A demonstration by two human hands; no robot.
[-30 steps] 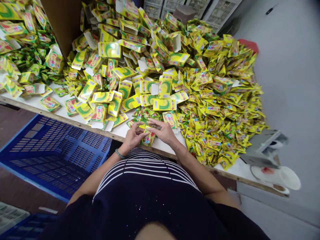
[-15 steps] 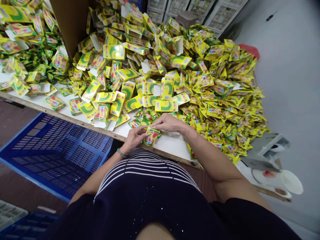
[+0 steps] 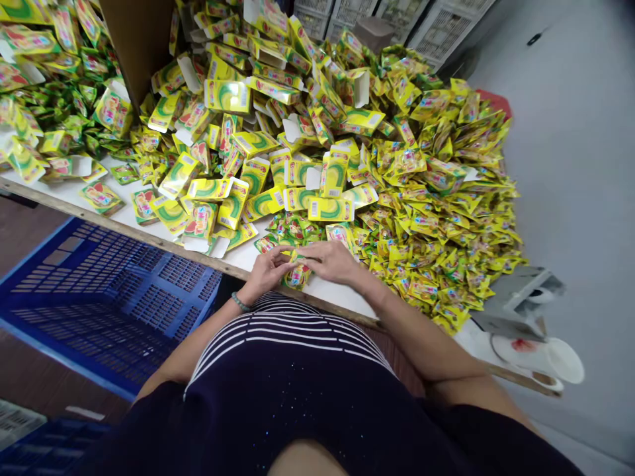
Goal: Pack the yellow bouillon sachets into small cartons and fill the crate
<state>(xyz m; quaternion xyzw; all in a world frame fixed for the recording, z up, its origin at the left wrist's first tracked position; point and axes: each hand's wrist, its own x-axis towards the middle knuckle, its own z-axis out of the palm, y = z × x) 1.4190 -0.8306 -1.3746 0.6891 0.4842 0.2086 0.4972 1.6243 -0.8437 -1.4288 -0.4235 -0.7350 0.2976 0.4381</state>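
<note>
At the table's front edge, my left hand (image 3: 270, 271) closes its thumb and fingers on the left side of a small yellow-and-green printed packet (image 3: 298, 277). Whether this is a carton or a sachet I cannot tell. My right hand (image 3: 331, 262) meets it from the right, thumb and fingers pinched at the packet's upper edge, close to the left fingertips. Just beyond the hands lie several green-and-red sachets (image 3: 294, 227) and a printed carton (image 3: 339, 233).
Small yellow cartons (image 3: 227, 96), many with open flaps, are heaped behind my hands. Yellow sachets (image 3: 417, 218) pile up on the right, near a grey metal device (image 3: 510, 307). A cardboard divider (image 3: 136, 46) stands at left. Below the table sits a blue plastic crate (image 3: 94, 291).
My right hand has drawn down and closer to the left fingers, now pinching at the packet's top. A carton behind it has come into view. The left hand stays on the packet.
</note>
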